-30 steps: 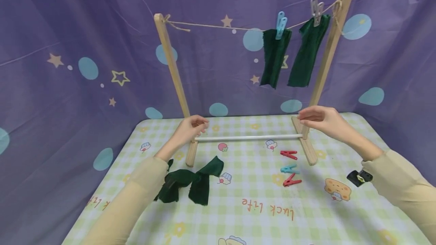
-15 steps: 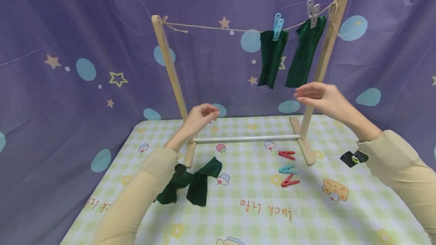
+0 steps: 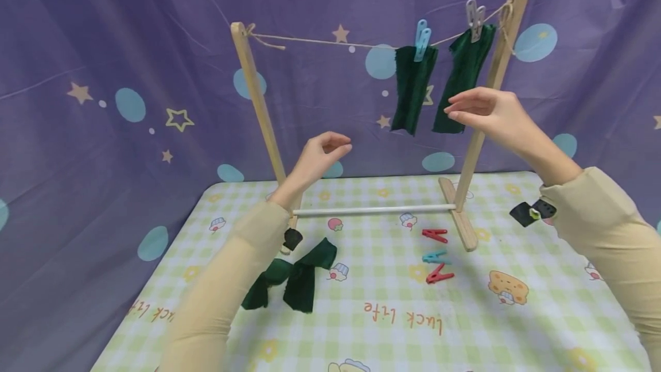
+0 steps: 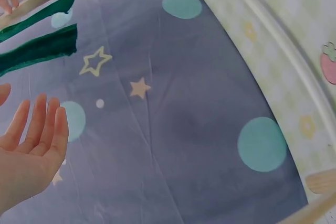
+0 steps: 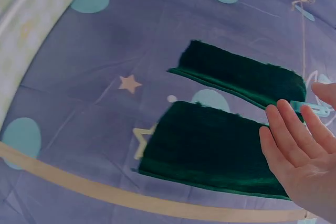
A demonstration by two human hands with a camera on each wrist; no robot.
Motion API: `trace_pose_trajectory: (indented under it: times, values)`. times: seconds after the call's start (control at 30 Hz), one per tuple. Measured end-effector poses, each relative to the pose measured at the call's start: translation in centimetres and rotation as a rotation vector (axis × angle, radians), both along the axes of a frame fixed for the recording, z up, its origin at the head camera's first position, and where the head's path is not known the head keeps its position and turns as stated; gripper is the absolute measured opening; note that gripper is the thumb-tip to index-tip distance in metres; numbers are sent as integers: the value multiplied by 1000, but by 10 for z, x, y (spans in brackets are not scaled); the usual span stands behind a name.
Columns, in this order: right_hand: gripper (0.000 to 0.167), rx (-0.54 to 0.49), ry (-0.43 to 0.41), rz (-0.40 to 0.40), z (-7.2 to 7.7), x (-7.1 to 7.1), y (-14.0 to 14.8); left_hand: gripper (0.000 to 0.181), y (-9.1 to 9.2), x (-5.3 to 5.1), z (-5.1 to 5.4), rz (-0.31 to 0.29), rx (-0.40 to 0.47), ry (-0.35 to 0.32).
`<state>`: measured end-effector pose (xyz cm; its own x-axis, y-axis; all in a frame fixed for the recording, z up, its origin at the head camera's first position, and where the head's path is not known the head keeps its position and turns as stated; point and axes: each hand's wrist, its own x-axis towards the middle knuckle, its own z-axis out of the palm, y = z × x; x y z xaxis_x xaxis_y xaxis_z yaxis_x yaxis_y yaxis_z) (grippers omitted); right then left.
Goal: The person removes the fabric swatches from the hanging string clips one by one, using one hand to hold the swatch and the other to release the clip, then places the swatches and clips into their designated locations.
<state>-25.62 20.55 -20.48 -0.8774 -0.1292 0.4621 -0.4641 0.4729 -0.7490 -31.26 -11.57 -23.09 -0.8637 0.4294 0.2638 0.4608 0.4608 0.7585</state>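
Two dark green cloths hang from a string line (image 3: 320, 41) on a wooden stand. The left cloth (image 3: 411, 93) is held by a blue clothespin (image 3: 422, 45), the right cloth (image 3: 467, 62) by a grey clothespin (image 3: 475, 22). My right hand (image 3: 490, 109), fingers loosely bent and holding nothing, is raised before the lower part of the right cloth; whether it touches cannot be told. Left of the middle, my left hand (image 3: 319, 157) hovers below the line with nothing in it. More green cloth (image 3: 301, 280) lies crumpled on the table, partly hidden by my left sleeve.
Two red clothespins, one nearer (image 3: 439, 274) and one farther (image 3: 435, 236), lie on the checked tablecloth (image 3: 382, 286) with a blue clothespin (image 3: 436, 257) between them. A white bar (image 3: 377, 210) joins the stand's feet. A purple curtain (image 3: 129, 33) hangs behind.
Both my hands have risen from near the stand's base, the right one up to the hanging cloth. My left hand also shifted rightward. The cloths and clothespins stay where they were.
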Motion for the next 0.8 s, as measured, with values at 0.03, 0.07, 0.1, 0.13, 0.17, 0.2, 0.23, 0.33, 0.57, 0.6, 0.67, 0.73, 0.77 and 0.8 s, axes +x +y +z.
trace_pose_trajectory:
  times: [0.03,0.07,0.1,0.13,0.17,0.2,0.23,0.33,0.57,0.6,0.67,0.73,0.77,0.8]
  values:
    - [37,-4,3,-5,3,0,0,30,4,-1,2,1,2,4]
    - [37,-13,9,-8,6,-1,0,30,7,-2,3,2,5,8]
    - [37,-16,13,-9,10,-1,0,30,11,-2,5,4,7,12]
    - [37,-24,16,-9,13,-2,0,29,14,-3,6,7,8,17]
    - [36,-34,18,-6,16,-3,0,29,16,-3,8,8,7,22]
    - [35,-43,19,-6,19,-4,0,29,19,-3,10,9,8,30]
    - [35,-51,22,-5,22,-5,0,29,22,-3,11,10,10,38]
    - [31,-85,39,-2,31,-8,-2,28,29,-4,15,2,24,62]
    - [27,-153,90,-1,50,-16,-9,30,50,-9,24,-8,81,100]
    - [27,-161,96,-4,52,-16,-10,31,53,-10,25,-11,91,106]
    - [27,-189,104,-6,56,-18,-12,32,61,-12,27,-16,111,118]
    - [28,-213,115,-10,60,-20,-13,34,67,-14,29,-21,126,129]
    - [28,-222,115,-15,62,-20,-14,34,71,-15,30,-20,131,131]
    - [29,-229,114,-20,64,-21,-15,34,73,-16,30,-18,136,132]
